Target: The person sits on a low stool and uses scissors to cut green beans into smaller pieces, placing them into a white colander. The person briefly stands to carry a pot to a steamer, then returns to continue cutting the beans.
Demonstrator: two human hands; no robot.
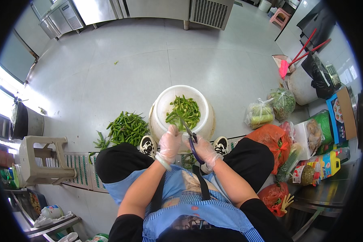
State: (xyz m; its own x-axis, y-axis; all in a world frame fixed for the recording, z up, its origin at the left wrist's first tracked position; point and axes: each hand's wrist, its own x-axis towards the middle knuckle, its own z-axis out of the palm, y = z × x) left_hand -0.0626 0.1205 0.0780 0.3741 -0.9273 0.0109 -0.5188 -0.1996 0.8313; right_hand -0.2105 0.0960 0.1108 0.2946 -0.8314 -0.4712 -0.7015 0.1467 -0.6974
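A white plastic basket (162, 99) stands between my feet, with cut green chili peppers (186, 110) inside. My right hand (202, 150), in a clear disposable glove, grips a pair of scissors (194, 148) with dark purple handles. Its blades point up and left over the basket. My left hand (170, 143), gloved too, is at the basket's near rim beside the blades. Its fingers are closed around a green pepper (179, 122), mostly hidden by the glove. Left of the basket, whole green chili peppers (128, 128) lie heaped on the floor.
A beige plastic stool (44, 160) stands at left over a metal drain grate (78, 169). At right are bagged vegetables (260, 113), a red plastic bag (269, 139), a yellow-and-blue jug (326, 165) and a white bucket (302, 84). Stainless steel cabinets (157, 9) line the far side.
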